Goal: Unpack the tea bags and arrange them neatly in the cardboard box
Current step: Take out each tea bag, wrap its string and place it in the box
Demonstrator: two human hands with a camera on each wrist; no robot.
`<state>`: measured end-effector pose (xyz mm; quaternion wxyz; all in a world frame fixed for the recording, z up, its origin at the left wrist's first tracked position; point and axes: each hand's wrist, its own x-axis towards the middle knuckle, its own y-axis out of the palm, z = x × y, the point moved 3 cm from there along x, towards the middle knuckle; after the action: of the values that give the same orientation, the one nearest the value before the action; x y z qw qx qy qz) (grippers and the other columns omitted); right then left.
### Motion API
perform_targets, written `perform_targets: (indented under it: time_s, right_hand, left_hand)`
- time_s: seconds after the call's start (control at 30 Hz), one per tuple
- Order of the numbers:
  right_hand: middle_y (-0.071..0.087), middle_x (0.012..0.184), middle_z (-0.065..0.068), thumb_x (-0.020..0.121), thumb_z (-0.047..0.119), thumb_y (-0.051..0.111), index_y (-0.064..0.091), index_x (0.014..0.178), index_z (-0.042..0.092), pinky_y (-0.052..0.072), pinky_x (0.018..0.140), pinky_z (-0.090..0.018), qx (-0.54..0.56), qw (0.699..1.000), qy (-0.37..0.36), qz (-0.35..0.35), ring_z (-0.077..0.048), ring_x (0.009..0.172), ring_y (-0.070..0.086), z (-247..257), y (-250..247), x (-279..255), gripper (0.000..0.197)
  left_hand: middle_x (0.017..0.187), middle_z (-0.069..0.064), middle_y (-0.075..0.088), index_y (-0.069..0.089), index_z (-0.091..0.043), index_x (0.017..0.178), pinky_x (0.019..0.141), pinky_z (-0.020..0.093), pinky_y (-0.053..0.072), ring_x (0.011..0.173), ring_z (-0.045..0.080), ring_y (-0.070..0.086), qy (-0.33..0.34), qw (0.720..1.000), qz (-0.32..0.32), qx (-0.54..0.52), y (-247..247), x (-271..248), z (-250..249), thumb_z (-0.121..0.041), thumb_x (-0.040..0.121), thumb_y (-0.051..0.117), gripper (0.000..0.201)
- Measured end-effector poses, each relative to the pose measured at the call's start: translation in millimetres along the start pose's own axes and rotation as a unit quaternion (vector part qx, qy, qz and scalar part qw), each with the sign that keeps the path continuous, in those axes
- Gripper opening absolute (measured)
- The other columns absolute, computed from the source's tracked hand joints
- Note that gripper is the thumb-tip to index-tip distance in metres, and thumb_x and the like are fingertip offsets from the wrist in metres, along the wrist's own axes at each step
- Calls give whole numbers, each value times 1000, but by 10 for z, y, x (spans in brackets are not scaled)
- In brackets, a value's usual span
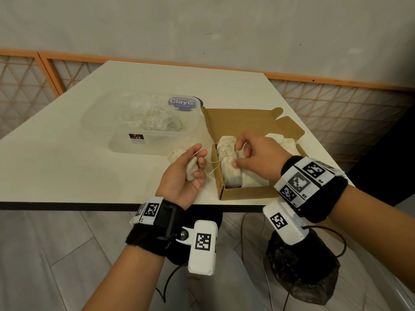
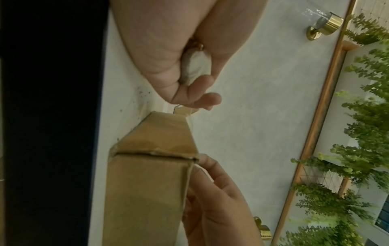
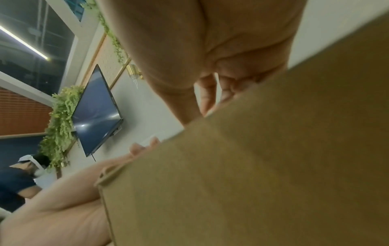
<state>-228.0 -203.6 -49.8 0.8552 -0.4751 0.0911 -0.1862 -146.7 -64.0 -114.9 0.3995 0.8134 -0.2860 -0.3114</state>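
Note:
An open cardboard box (image 1: 244, 192) sits at the table's front right, with a row of white tea bags (image 1: 227, 153) along its left wall and more at its right. My right hand (image 1: 239, 153) reaches into the box, thumb and curled fingers pinching a tea bag (image 1: 241, 154) beside the row. My left hand (image 1: 197, 162) hovers left of the box, palm up, gripping another tea bag (image 1: 191, 170) with its string trailing. The left wrist view shows that bag (image 2: 196, 64) in my curled fingers, above the box (image 2: 151, 174). The box wall (image 3: 252, 166) hides my right fingertips in the right wrist view.
One loose tea bag (image 1: 175, 154) lies on the white table (image 1: 89, 171) behind my left hand. A clear plastic tub (image 1: 139, 124) with crumpled wrappers stands at the back left, a blue-labelled lid (image 1: 183, 104) behind it. The table's front edge is just below my wrists.

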Motion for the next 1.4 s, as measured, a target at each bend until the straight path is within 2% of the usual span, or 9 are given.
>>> perform_targets:
  time_s: [0.13, 0.33, 0.53, 0.63, 0.77, 0.93, 1.13, 1.27, 1.4]
  right_hand:
    - [55, 74, 7, 81, 13, 67, 57, 80, 23, 42, 62, -18, 32, 998, -58, 18, -7, 66, 51, 70, -27, -162, 14]
    - [66, 104, 1, 89, 18, 56, 66, 109, 20, 46, 83, -20, -20, 993, -58, 101, -14, 93, 60, 11, 170, -273, 22]
    - [66, 91, -4, 86, 10, 60, 66, 91, 21, 48, 84, -28, 96, 994, -54, -1, -22, 88, 61, 15, -19, -199, 13]
    - [66, 89, -8, 84, 11, 63, 64, 99, 18, 49, 85, -35, 157, 986, -48, -18, -28, 85, 61, 75, -93, -195, 17]
    - [61, 81, 5, 77, 25, 73, 53, 117, 31, 48, 74, -27, 170, 983, -70, 27, -13, 72, 58, 254, -54, -161, 45]
    - [64, 72, -9, 84, 19, 66, 68, 83, 6, 46, 71, -30, 164, 983, -72, 35, -15, 67, 54, 293, -7, -87, 13]
    - [53, 69, 0, 81, 20, 69, 67, 93, 17, 40, 66, -24, 99, 993, -46, 48, -8, 60, 47, 163, 45, -55, 12]
    - [60, 80, -2, 86, 22, 64, 63, 89, 22, 46, 64, -23, 248, 966, -55, -55, -9, 66, 54, 277, -49, -82, 3]
    - [66, 83, 4, 79, 28, 70, 63, 94, 19, 45, 63, -14, 273, 960, -66, -24, -2, 71, 61, 392, -102, -80, 18]
  left_hand:
    - [72, 2, 64, 60, -10, 97, 38, 11, 36, 51, 5, 56, 0, 1000, 2, -6, -3, 0, -5, -17, 97, 47, 15]
    - [76, 5, 67, 61, -7, 98, 41, 12, 41, 56, 9, 61, 5, 1000, 3, -24, 18, -26, -27, -25, 98, 45, 24]
    - [82, 4, 67, 62, -8, 100, 47, 12, 44, 62, 9, 62, 28, 997, 67, -31, 170, -158, -240, -25, 99, 41, 28]
    - [84, 3, 67, 62, -9, 102, 49, 11, 44, 63, 8, 62, 31, 995, 92, -16, 290, -197, -317, -27, 99, 41, 28]
    - [85, 3, 66, 60, -9, 106, 49, 12, 44, 64, 8, 62, 2, 990, 139, 31, 502, -234, -289, -29, 98, 40, 29]
    - [86, 1, 67, 58, -11, 111, 50, 13, 45, 65, 8, 62, -18, 982, 169, 79, 595, -226, -275, -31, 99, 37, 31]
    - [103, -3, 69, 62, -19, 110, 77, 24, 51, 91, 12, 64, 7, 981, 136, 140, 445, -178, -329, -37, 99, 37, 33]
    - [114, -4, 65, 62, -23, 115, 101, 37, 39, 104, 12, 59, 9, 974, 132, 182, 475, -184, -281, -40, 99, 37, 34]
    - [116, -8, 66, 61, -28, 117, 100, 39, 37, 112, 10, 56, -12, 961, 156, 227, 613, -193, -166, -41, 100, 31, 37]
